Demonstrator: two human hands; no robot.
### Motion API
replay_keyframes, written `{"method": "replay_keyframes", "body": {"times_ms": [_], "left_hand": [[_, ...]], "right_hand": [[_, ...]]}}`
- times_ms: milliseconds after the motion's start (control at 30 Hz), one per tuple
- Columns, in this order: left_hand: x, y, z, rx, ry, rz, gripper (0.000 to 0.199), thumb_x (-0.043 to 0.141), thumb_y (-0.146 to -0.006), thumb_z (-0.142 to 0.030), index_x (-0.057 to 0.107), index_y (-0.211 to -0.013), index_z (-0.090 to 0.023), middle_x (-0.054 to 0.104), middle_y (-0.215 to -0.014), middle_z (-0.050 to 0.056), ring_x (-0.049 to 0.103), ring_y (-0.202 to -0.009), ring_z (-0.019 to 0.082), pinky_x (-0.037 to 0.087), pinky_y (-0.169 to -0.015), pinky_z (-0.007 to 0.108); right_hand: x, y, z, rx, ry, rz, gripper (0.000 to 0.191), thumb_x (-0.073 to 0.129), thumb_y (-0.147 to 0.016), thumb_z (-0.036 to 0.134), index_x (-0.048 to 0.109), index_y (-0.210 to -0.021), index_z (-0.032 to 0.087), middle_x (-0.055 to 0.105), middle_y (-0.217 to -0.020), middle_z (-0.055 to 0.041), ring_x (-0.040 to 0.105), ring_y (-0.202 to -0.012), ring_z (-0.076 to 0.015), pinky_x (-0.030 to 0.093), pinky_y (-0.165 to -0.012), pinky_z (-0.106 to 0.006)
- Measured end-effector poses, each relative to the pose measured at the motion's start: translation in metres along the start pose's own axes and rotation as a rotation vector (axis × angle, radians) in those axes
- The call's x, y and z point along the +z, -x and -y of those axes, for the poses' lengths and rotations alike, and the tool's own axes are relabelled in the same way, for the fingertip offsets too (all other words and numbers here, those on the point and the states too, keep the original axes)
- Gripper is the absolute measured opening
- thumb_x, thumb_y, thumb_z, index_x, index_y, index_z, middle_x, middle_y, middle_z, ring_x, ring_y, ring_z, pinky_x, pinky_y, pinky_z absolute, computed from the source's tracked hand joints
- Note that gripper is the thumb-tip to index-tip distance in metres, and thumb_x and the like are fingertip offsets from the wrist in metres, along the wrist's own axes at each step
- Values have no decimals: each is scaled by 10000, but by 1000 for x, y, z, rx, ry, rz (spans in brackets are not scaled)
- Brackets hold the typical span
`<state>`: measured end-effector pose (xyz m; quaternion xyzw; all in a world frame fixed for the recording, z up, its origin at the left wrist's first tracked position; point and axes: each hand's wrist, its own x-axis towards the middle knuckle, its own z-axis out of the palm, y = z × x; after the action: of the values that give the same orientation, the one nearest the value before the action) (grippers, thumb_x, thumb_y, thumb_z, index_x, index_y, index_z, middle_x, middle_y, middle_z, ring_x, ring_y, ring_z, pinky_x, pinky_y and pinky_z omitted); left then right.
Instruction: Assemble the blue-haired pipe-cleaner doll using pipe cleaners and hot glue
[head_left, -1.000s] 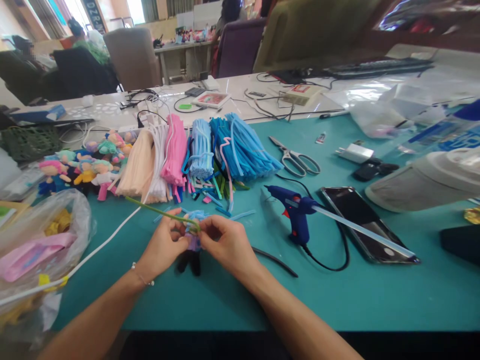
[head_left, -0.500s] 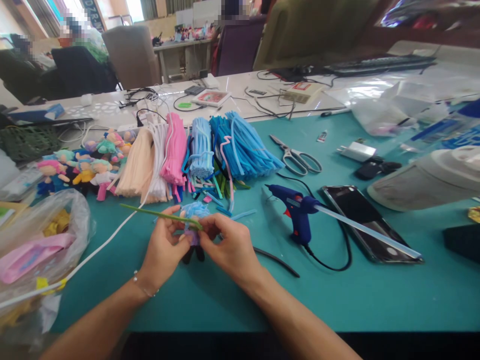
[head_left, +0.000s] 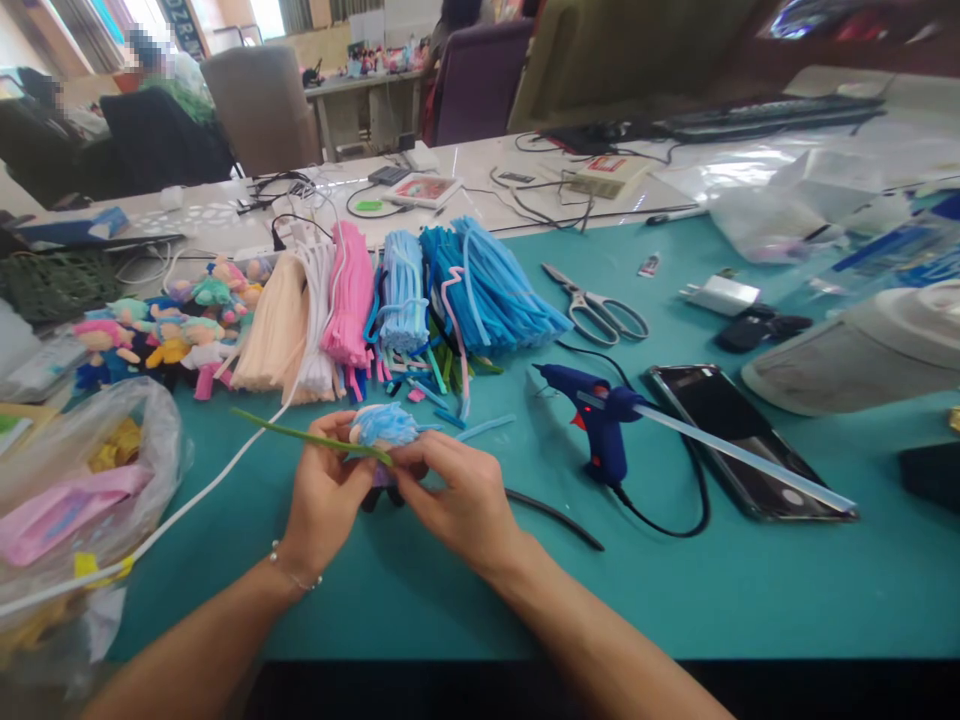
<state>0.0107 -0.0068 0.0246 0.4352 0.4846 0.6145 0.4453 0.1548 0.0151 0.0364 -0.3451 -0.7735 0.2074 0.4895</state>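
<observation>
Between my hands is a small doll [head_left: 385,426] with fluffy blue hair, a purple body and dark legs. My left hand [head_left: 330,475] is closed on the doll from the left, thumb at its body. A green pipe cleaner [head_left: 289,432] runs across the doll's front and sticks out to the left past my left fingers. My right hand [head_left: 454,480] pinches the pipe cleaner's right end against the doll; its fingertips are partly hidden. Behind them lie bundles of pipe cleaners in peach [head_left: 271,325], pink [head_left: 349,300], light blue [head_left: 403,295] and darker blue [head_left: 499,290].
Right of my hands lie a blue glue gun [head_left: 600,415] with a long glue stick, scissors [head_left: 596,305], a phone [head_left: 742,435] and a black pipe cleaner [head_left: 559,518]. Finished dolls [head_left: 172,330] and a plastic bag [head_left: 90,490] sit left. A white cable [head_left: 217,482] crosses the mat.
The doll has tipped so more of its blue hair shows. The green pipe cleaner now sits lower across its front. Both hands keep their hold, and the view has shifted slightly.
</observation>
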Motion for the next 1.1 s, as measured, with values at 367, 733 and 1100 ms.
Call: {"method": "replay_keyframes", "body": {"times_ms": [367,733,1100], "left_hand": [[2,-6,-5,-12,-27,-82,331,701,-684,-162,522,-960,-196,673,-854,2,692,-782,153,552,-678,249],[2,-5,-10,-68,-48,-38,322,692,-693,-177,523,-967,-191,666,-884,10,696,-792,159,553,-685,260],[3,-4,-9,-79,-1,-5,377,689,-632,-142,521,-965,-196,684,-898,27,700,-828,186,557,-729,303]], "right_hand": [[0,-4,-2,247,-83,53,129,569,-765,141,607,-653,192,607,-593,9,526,-516,-110,410,-506,-217],[3,-4,-3,408,-175,96,138,534,-741,182,556,-605,189,451,-483,61,361,-438,-74,295,-432,-194],[4,-4,-2,436,-180,84,119,522,-700,155,530,-586,187,436,-483,63,348,-446,-68,276,-421,-187]]}}
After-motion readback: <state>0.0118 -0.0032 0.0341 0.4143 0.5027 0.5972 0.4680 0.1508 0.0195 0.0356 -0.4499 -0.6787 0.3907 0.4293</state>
